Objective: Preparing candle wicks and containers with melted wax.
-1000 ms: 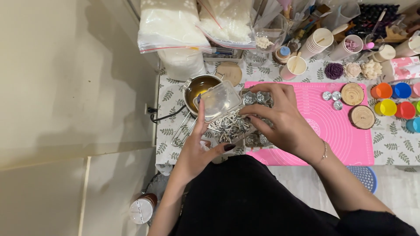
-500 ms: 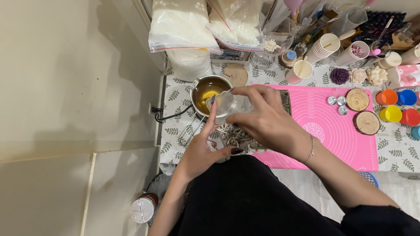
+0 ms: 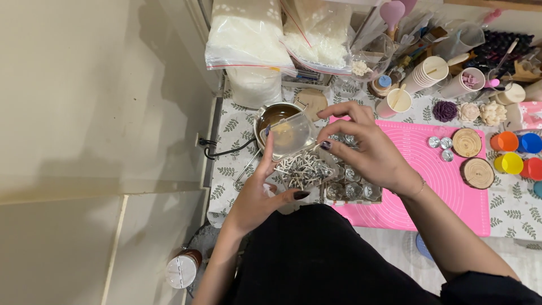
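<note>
My left hand (image 3: 258,195) holds a small clear plastic box (image 3: 302,169) full of white candle wicks with metal bases; its hinged lid (image 3: 291,134) stands open above. My right hand (image 3: 367,152) hovers just right of the box, thumb and forefinger pinched on one thin wick (image 3: 316,147) at the lid's edge. Under that hand lies a tray of small silver tealight cups (image 3: 353,189) on a pink silicone mat (image 3: 446,192). A steel pot of amber liquid (image 3: 274,117) sits behind the lid.
Bags of white wax flakes (image 3: 248,39) stand at the back. Paper cups (image 3: 429,70), flower-shaped candles (image 3: 468,111), wooden discs (image 3: 467,142) and coloured cups (image 3: 511,152) fill the right side. A black cord (image 3: 217,151) hangs off the table's left edge. A jar (image 3: 182,270) stands on the floor.
My right hand has lifted off the box lid and moved right, now pinching a wick. The lid is open again and the tealight tray shows. The view shifted slightly.
</note>
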